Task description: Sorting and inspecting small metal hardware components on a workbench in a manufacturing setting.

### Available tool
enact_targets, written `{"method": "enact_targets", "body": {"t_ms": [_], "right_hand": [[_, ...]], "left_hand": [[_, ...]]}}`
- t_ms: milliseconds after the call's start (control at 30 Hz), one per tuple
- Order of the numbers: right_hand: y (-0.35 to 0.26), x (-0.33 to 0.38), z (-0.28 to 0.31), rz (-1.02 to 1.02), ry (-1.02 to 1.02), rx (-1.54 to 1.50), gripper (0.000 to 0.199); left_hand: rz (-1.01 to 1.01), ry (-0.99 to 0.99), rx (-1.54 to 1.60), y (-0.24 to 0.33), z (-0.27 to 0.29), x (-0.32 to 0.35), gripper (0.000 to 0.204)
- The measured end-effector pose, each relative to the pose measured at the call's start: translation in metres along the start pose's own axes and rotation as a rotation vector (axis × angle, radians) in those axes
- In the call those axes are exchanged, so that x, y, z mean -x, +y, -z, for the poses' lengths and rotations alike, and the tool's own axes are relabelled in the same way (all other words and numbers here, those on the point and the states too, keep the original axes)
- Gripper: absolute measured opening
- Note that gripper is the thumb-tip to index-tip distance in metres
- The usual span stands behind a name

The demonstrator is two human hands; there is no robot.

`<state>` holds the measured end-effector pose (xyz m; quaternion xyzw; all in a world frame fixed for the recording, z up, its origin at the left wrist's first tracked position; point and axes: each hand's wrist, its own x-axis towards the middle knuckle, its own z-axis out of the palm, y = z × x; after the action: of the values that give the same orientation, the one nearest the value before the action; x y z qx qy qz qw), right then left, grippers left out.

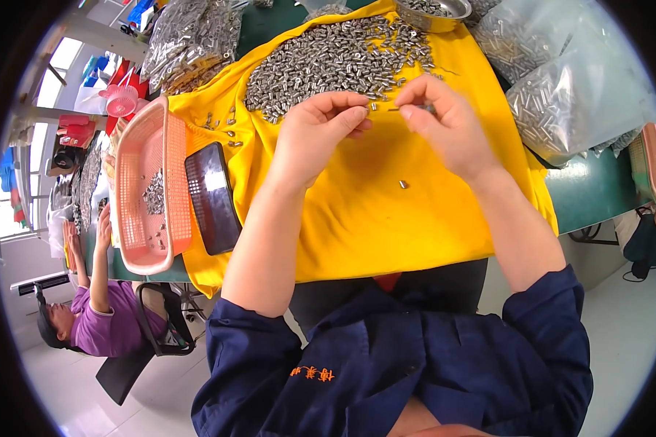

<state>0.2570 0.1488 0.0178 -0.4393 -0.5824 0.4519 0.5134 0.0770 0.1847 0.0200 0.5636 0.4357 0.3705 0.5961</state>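
Observation:
My left hand (319, 135) is closed in a pinch, with a small silver metal cylinder (374, 107) at its fingertips. Facing it, the thumb and forefinger of my right hand (444, 124) pinch a thin, dark, pin-like piece (394, 110) that points toward the cylinder. Both hands hover over a yellow cloth (357, 233), just in front of a wide pile of small metal cylinders (335, 62). One loose metal cylinder (404, 184) lies on the cloth between my forearms. Several more are scattered left of the pile.
A pink plastic basket (178, 197) with some metal parts stands at left, beside a black phone (213, 197). Clear bags of metal parts (536, 109) lie at right and a bag (193, 44) at back left. A metal bowl (437, 18) sits behind. A co-worker (109, 313) sits at left.

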Motion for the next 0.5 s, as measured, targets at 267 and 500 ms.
{"method": "enact_targets", "body": {"t_ms": [267,500], "right_hand": [[0.002,0.0038,-0.0061,0.056,-0.029,-0.022,0.005],[0.0013,0.0034,-0.008,0.13,-0.006,0.055,0.006]], "left_hand": [[0.046,-0.14,0.397,-0.0031,-0.0092,0.0051,0.014],[0.013,-0.123,0.381,-0.0063,-0.0108,0.0049,0.014]]}}
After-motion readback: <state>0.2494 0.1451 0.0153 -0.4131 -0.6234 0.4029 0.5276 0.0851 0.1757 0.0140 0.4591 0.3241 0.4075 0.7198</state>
